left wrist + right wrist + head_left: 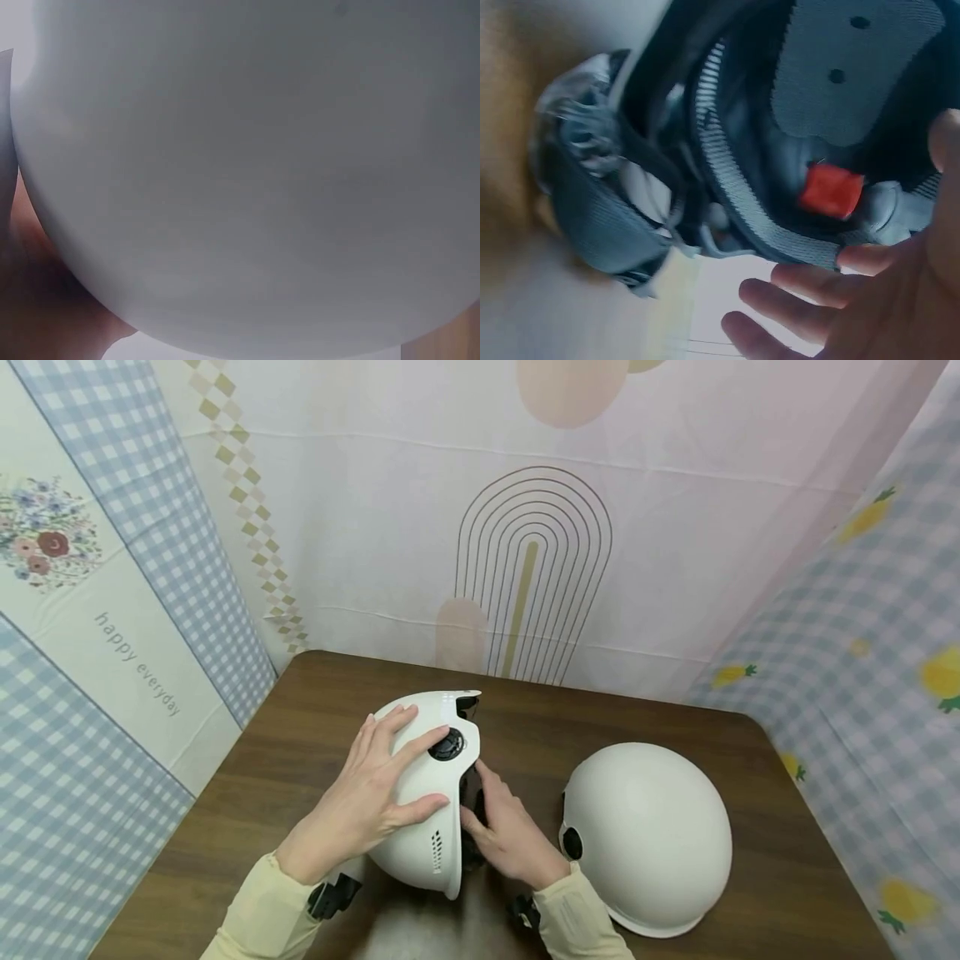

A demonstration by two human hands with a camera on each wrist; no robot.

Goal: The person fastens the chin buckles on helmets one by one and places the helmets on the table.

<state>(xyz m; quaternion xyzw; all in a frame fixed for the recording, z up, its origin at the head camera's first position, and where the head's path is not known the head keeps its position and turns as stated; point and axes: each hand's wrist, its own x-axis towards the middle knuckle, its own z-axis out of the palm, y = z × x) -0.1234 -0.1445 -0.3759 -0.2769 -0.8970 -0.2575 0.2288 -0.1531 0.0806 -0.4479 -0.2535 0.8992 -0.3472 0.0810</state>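
A white helmet (412, 852) lies tipped on its side in the head view, its opening facing right and a round black vent (447, 744) on its shell. My left hand (369, 785) rests across the shell with fingers spread, one fingertip at the vent. The shell (255, 180) fills most of the left wrist view. At the opening is my right hand (510, 827), fingers loosely extended. The right wrist view shows grey padding (847, 75), a red tab (831, 190) and a grey strap piece (881, 210) close to its fingers.
A second white helmet (652, 835) sits dome up to the right on the brown wooden table (315, 710). Patterned cloth (360, 527) hangs behind the table, with checked cloth on both sides. A black padded strap (607, 217) hangs from the first helmet's edge.
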